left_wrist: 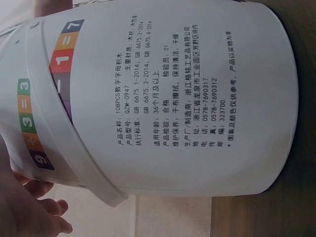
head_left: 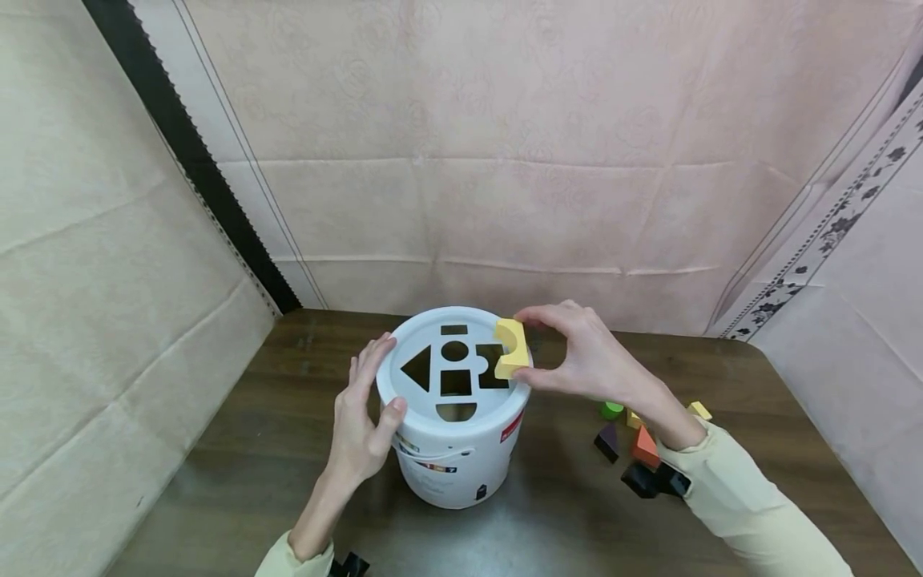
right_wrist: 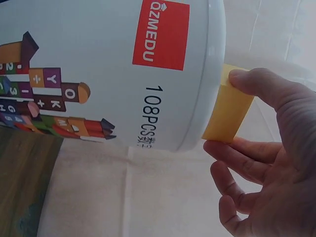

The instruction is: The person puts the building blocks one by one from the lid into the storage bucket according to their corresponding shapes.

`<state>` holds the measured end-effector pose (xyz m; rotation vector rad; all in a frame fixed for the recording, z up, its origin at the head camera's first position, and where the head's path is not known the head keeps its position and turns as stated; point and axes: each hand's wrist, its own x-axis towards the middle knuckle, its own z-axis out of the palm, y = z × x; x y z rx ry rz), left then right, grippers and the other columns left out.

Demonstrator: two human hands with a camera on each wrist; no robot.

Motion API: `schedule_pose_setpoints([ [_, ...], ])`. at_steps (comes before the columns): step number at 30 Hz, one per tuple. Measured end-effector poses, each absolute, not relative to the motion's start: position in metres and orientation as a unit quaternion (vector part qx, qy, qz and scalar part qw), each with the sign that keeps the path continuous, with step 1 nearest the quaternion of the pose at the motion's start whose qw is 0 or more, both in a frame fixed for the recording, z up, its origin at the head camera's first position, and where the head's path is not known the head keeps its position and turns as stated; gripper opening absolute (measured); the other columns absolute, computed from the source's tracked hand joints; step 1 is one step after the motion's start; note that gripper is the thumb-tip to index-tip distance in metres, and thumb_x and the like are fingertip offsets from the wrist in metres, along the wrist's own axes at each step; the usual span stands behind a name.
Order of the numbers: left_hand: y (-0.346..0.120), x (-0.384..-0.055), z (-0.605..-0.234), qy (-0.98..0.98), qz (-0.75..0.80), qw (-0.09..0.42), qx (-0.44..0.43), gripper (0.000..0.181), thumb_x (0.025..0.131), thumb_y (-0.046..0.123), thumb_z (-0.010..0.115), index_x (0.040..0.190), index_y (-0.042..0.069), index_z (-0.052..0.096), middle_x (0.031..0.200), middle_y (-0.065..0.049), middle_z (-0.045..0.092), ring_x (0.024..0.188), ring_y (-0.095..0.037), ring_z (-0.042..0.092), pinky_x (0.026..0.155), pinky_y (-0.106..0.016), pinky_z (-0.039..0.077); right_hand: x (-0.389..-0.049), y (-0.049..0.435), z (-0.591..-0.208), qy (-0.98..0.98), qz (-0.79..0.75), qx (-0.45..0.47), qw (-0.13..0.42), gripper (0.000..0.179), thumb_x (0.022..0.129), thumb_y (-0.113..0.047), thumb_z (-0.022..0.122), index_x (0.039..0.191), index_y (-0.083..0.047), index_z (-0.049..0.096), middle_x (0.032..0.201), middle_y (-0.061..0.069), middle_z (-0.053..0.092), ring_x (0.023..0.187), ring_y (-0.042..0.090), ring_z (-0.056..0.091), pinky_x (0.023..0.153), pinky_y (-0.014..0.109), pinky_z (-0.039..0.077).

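A white bucket (head_left: 454,473) stands upright on the table, its lid (head_left: 414,405) cut with several shaped holes. My right hand (head_left: 577,353) pinches a yellow arch-shaped block (head_left: 513,349) between thumb and fingers, at the right side of the lid beside the notched hole. The right wrist view shows the yellow block (right_wrist: 229,108) at the lid's rim, its far side hidden by the rim. My left hand (head_left: 364,417) rests on the left edge of the lid and bucket, thumb toward the front. In the left wrist view its fingers (left_wrist: 47,207) lie against the bucket's side.
Right of the bucket, partly under my right forearm, lie several loose blocks: a green one (head_left: 611,410), a dark purple one (head_left: 607,442), an orange one (head_left: 645,447) and a yellow one (head_left: 699,410). Cloth walls (head_left: 505,208) enclose the wooden table (head_left: 548,513) at the back and sides.
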<state>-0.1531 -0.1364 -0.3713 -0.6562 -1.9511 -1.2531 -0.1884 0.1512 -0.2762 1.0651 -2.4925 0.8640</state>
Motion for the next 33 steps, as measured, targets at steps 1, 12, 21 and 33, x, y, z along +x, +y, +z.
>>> schedule_pose_setpoints([
  [1, -0.136, -0.153, -0.372, -0.756, -0.485, 0.358, -0.255, 0.068, 0.084, 0.051, 0.048, 0.128, 0.0, 0.047, 0.131, -0.015, 0.046, 0.123, -0.036, 0.034, 0.097, -0.061, 0.01, -0.189, 0.15, -0.277, -0.866, 0.3, 0.372, 0.147, 0.059, 0.064, -0.043, 0.078, 0.114, -0.016, 0.061, 0.105, -0.009, 0.059, 0.093, 0.011, 0.044, 0.077, 0.038, 0.034],
  [12, -0.137, -0.155, -0.373, -0.759, -0.481, 0.36, -0.253, 0.07, 0.084, 0.053, 0.047, 0.128, -0.001, 0.047, 0.13, -0.017, 0.046, 0.124, -0.035, 0.034, 0.096, -0.061, 0.01, -0.191, 0.14, -0.28, -0.866, 0.291, 0.386, 0.128, 0.059, 0.065, -0.044, 0.077, 0.114, -0.014, 0.061, 0.106, -0.01, 0.06, 0.092, 0.011, 0.042, 0.078, 0.039, 0.028],
  [21, -0.136, -0.154, -0.372, -0.759, -0.481, 0.358, -0.253, 0.07, 0.084, 0.054, 0.047, 0.128, 0.001, 0.047, 0.131, -0.015, 0.046, 0.124, -0.036, 0.034, 0.096, -0.062, 0.01, -0.194, 0.138, -0.283, -0.869, 0.283, 0.387, 0.122, 0.061, 0.065, -0.046, 0.077, 0.114, -0.014, 0.061, 0.107, -0.009, 0.06, 0.093, 0.012, 0.042, 0.078, 0.04, 0.027],
  [33, -0.136, -0.153, -0.372, -0.76, -0.482, 0.357, -0.252, 0.07, 0.084, 0.054, 0.047, 0.128, 0.001, 0.048, 0.132, -0.015, 0.045, 0.124, -0.037, 0.034, 0.097, -0.06, 0.01, -0.193, 0.137, -0.282, -0.876, 0.279, 0.383, 0.093, 0.062, 0.065, -0.045, 0.077, 0.114, -0.012, 0.06, 0.106, -0.006, 0.06, 0.094, 0.013, 0.041, 0.078, 0.04, 0.025],
])
